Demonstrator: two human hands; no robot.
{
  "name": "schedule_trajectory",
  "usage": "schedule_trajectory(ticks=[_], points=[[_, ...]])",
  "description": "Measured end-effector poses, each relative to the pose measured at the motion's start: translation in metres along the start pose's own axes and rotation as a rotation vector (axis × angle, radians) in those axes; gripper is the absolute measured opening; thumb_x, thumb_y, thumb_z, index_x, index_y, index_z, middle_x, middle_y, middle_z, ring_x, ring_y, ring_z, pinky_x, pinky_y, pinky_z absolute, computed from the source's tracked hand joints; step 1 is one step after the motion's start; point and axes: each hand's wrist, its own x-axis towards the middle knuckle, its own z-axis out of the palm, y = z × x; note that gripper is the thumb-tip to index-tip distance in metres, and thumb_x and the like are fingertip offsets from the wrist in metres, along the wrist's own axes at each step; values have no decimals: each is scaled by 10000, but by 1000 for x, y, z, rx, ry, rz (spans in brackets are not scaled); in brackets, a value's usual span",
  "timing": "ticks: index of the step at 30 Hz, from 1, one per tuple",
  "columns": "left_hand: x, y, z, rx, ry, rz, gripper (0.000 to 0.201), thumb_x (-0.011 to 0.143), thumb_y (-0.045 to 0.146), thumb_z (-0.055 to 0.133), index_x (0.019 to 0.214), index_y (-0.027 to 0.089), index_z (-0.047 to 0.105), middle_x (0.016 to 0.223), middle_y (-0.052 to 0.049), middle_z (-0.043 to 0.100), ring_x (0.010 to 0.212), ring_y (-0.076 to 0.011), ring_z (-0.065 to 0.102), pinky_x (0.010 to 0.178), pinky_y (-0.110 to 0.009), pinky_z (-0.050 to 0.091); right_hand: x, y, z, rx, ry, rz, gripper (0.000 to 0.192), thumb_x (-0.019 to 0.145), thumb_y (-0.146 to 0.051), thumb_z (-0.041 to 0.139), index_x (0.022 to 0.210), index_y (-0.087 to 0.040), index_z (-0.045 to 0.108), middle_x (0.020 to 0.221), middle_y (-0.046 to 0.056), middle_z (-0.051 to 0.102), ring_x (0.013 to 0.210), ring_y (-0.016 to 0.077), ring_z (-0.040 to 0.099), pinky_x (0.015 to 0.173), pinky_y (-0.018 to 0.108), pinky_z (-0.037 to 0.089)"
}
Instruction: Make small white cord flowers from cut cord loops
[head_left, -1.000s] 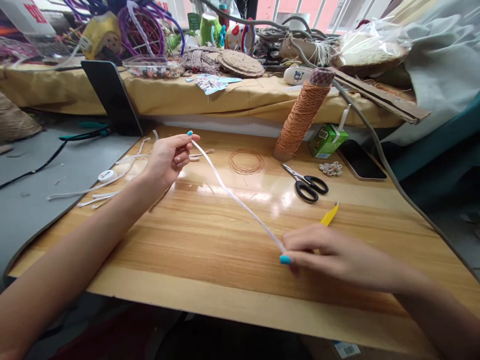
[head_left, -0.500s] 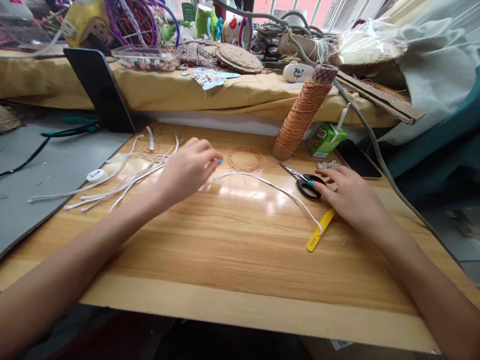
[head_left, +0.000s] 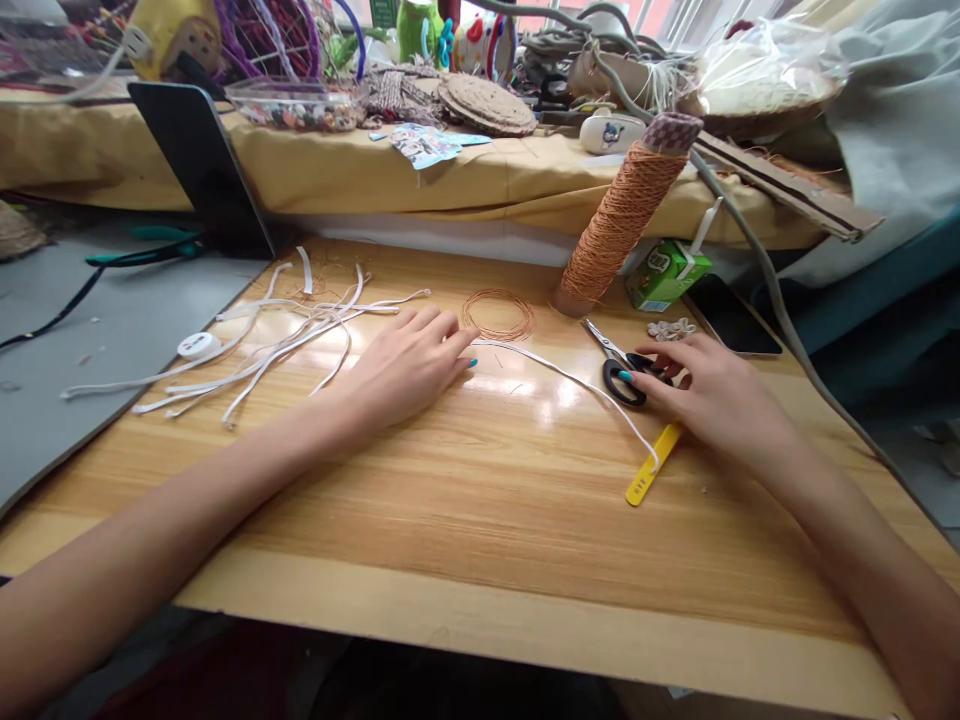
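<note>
I've laid the white cord (head_left: 556, 368) mid-frame; my left hand's (head_left: 412, 362) grip I can't tell; my right hand's (head_left: 712, 388) looks apart around the scissors (head_left: 616, 352).

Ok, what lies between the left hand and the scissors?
The head view shows a white cord running from beside the left hand past the scissors, plus thin wisps.

- On the left hand (head_left: 414, 362), the thumbnail (head_left: 472, 362) is painted a bright turquoise blue.
- On the right hand (head_left: 716, 385), the thumbnail (head_left: 625, 377) is coated in a matching turquoise (the other nails are not shown clearly enough to be judged).
- The left forearm (head_left: 202, 500) and right forearm (head_left: 847, 530), both slim and narrowed toward the wrist, are seen bare to the near edge of view.
</note>
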Motion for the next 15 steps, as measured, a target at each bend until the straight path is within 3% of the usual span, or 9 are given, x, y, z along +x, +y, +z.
schedule_trajectory(ticks=[6, 10, 13, 15], points=[[-2, -16, -7, 5, -96, 114, 229, 836, 197, 365, 816, 162, 591, 782, -72, 568, 822, -209, 470, 719, -327, 342, -1, 7, -12, -85, -234, 73, 415, 723, -421, 488, 1083, -223, 549, 626, -2, 574, 530, 151, 513, 482, 255, 330], [-5, -23, -15, -50, -96, 88, 198, 797, 150, 401, 720, 172, 582, 731, -65, 572, 856, -222, 472, 775, -362, 322, -2, 7, -15, -141, -246, 66, 426, 716, -508, 474, 1014, -220, 573, 618, 10, 587, 517, 155, 516, 456, 250, 298], [-5, -14, -15, -98, 8, 14, 181, 808, 186, 415, 831, 171, 593, 892, -87, 583, 958, -249, 444, 841, -415, 282, -2, 3, -12, -192, -226, 97, 449, 697, -548, 476, 978, -212, 576, 611, 14, 585, 530, 168, 518, 453, 254, 285], [-3, -4, -14, -185, 17, 46, 209, 827, 246, 414, 948, 191, 575, 1006, -83, 568, 1008, -248, 420, 865, -428, 270, -2, 2, -11, -177, -233, 122, 378, 703, -490, 495, 949, -217, 583, 617, 7, 589, 547, 169, 527, 466, 255, 297]])
